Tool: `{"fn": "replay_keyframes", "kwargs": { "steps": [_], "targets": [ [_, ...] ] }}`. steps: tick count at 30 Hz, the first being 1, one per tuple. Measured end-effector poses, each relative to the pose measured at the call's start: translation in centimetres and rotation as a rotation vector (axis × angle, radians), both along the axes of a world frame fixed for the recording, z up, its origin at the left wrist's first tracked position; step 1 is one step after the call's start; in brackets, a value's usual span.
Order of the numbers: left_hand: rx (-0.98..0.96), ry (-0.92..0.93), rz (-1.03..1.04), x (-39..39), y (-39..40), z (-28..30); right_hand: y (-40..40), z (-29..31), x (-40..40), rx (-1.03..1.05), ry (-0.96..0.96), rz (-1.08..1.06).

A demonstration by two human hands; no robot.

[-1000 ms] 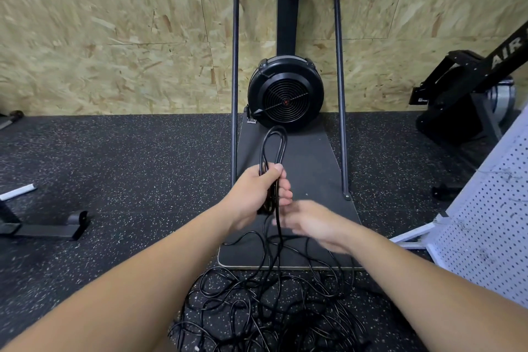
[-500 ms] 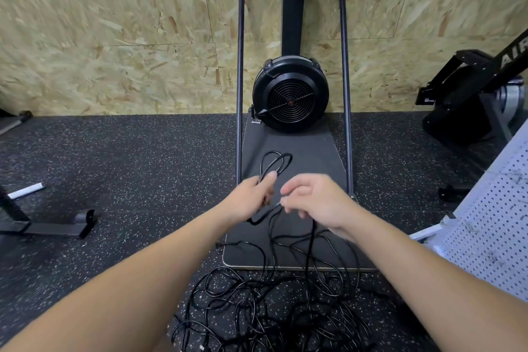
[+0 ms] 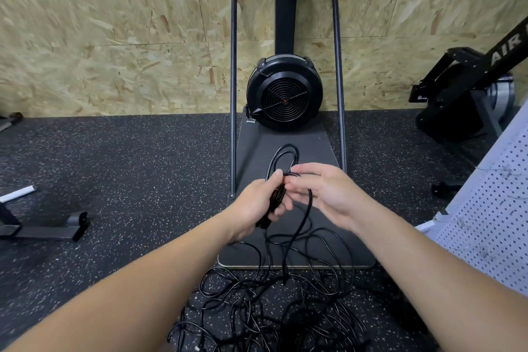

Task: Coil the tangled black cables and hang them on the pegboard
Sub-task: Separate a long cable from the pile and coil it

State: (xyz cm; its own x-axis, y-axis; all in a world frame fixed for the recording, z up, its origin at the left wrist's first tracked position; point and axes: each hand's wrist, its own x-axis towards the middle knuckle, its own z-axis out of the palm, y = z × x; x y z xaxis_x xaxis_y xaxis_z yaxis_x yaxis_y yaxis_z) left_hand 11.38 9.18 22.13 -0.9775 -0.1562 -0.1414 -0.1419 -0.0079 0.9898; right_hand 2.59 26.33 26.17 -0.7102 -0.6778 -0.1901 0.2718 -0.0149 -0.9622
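Note:
A small black cable coil (image 3: 283, 158) sticks up from my left hand (image 3: 257, 204), which grips its gathered loops. My right hand (image 3: 323, 191) is just to the right, fingertips pinching a strand of the cable at the coil near my left thumb. From both hands the cable drops into a tangled black cable pile (image 3: 274, 311) on the floor between my forearms. The white pegboard (image 3: 491, 217) leans at the right edge.
A black fan exercise machine (image 3: 284, 97) with a tall tube frame and a grey platform (image 3: 317, 146) stands straight ahead against the chipboard wall. Another black machine (image 3: 468, 88) sits at the right. A black metal foot (image 3: 57, 226) lies on the speckled rubber floor at left.
My right hand has come up from below the left hand and brought another strand to the coil. The coil has stayed in my left hand.

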Motion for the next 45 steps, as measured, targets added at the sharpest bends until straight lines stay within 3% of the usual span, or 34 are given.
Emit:
{"fn": "replay_keyframes", "kwargs": {
  "steps": [5,11,14,19,23,27,31,33,35,39,42,45],
  "targets": [
    [-0.101,-0.005,0.019,0.4,-0.3,0.3,0.0,-1.3,-0.7,0.25,0.202,-0.021],
    [0.064,0.061,0.184,0.0,-1.8,1.2,0.4,-3.3,-0.4,0.536,0.293,0.012],
    [0.048,0.029,0.202,0.2,-2.4,1.3,0.3,-1.8,-0.1,0.503,0.39,-0.039],
    [-0.098,-0.016,0.126,1.0,-1.8,0.9,-0.9,0.7,1.2,0.211,0.428,-0.112],
    [-0.248,0.046,-0.015,1.6,0.5,1.2,-1.6,0.8,1.6,0.139,0.294,-0.193],
    [-0.224,0.082,-0.046,1.5,1.4,2.2,-1.4,1.2,1.4,0.162,0.268,-0.287],
    [-0.292,0.073,-0.082,1.2,1.1,1.6,-0.8,0.9,0.7,0.385,0.647,-0.357],
    [-0.173,0.046,-0.132,1.4,1.3,1.2,-0.6,0.7,0.4,0.465,0.745,-0.359],
    [-0.068,-0.001,-0.164,1.7,1.6,1.1,-0.6,0.7,0.0,0.43,0.616,-0.212],
    [-0.099,-0.025,-0.16,1.7,1.3,1.0,-0.4,0.8,-0.6,0.219,0.313,0.018],
    [-0.167,-0.018,-0.18,1.8,1.2,0.9,-0.2,0.7,-0.6,0.058,0.179,0.037],
    [-0.146,-0.001,-0.223,2.1,1.5,0.9,-0.2,0.9,-0.4,0.02,0.183,-0.004]
  ]
}}
